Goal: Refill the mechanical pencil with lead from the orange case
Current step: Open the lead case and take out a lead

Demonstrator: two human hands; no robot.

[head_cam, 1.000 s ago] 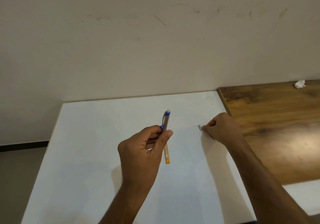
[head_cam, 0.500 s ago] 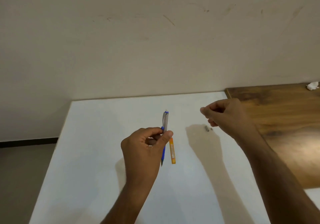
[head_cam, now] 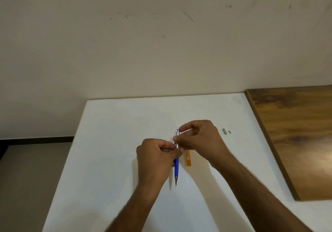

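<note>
My left hand [head_cam: 158, 157] holds the blue and silver mechanical pencil [head_cam: 176, 167] upright above the white table [head_cam: 111, 142], tip pointing down toward me. My right hand [head_cam: 199, 138] has its thumb and forefinger pinched at the pencil's top end. The orange lead case [head_cam: 188, 159] lies flat on the table just right of the pencil, its far end hidden under my right hand. A small silver cap [head_cam: 223, 131] and a tiny grey piece [head_cam: 229, 132] lie on the table to the right.
A cream wall rises directly behind the table. A brown wooden surface [head_cam: 298, 134] adjoins the table on the right. The floor drops away past the table's left edge.
My right hand left the silver cap on the table and moved left to the pencil's top. The view shifted, with the pencil now lower and more centred.
</note>
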